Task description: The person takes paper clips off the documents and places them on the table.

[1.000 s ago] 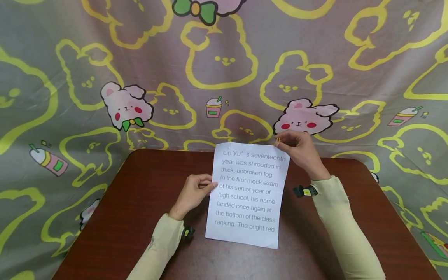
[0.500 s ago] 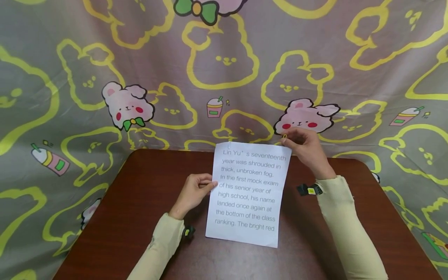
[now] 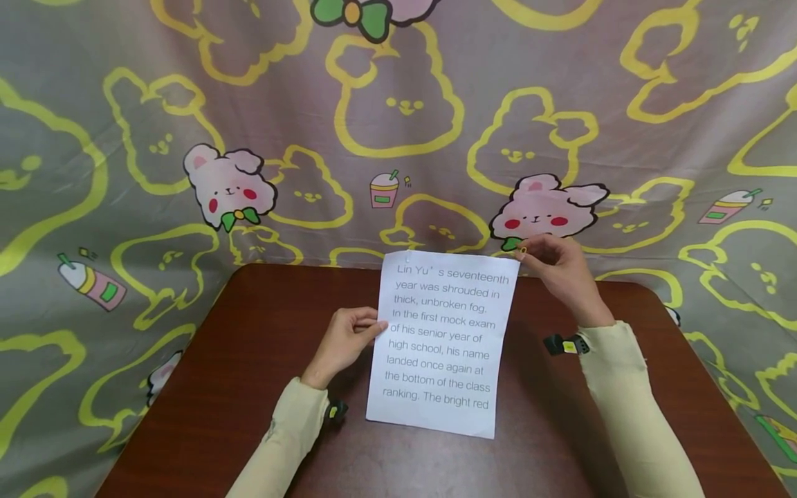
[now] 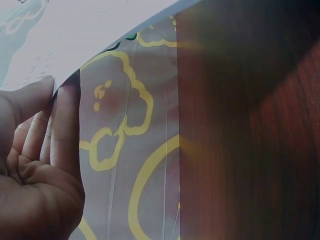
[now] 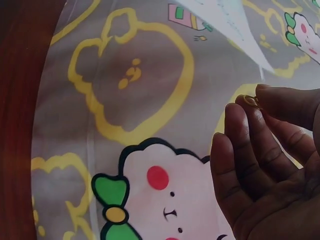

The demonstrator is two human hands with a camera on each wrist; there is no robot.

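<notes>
A white sheet of paper (image 3: 441, 346) with large printed English text is held up over the table. My left hand (image 3: 344, 344) pinches its left edge between thumb and fingers, as the left wrist view also shows. Just off the sheet's top right corner is my right hand (image 3: 563, 273). Between its thumb and index finger it pinches a small yellow paper clip (image 5: 251, 101), mostly covered by the fingertips. In the right wrist view the paper's corner (image 5: 262, 60) lies close above the thumb, and a narrow gap seems to part them.
Under the hands is a dark reddish-brown table (image 3: 249, 332) with rounded far corners. A grey-pink curtain (image 3: 280, 104) with yellow cartoon outlines hangs behind it and at both sides. A black wrist strap device (image 3: 565, 344) sits at the right sleeve.
My right hand has moved right with the paper clip, from over the sheet's top right edge to just beyond the corner. The left hand and the paper have hardly moved.
</notes>
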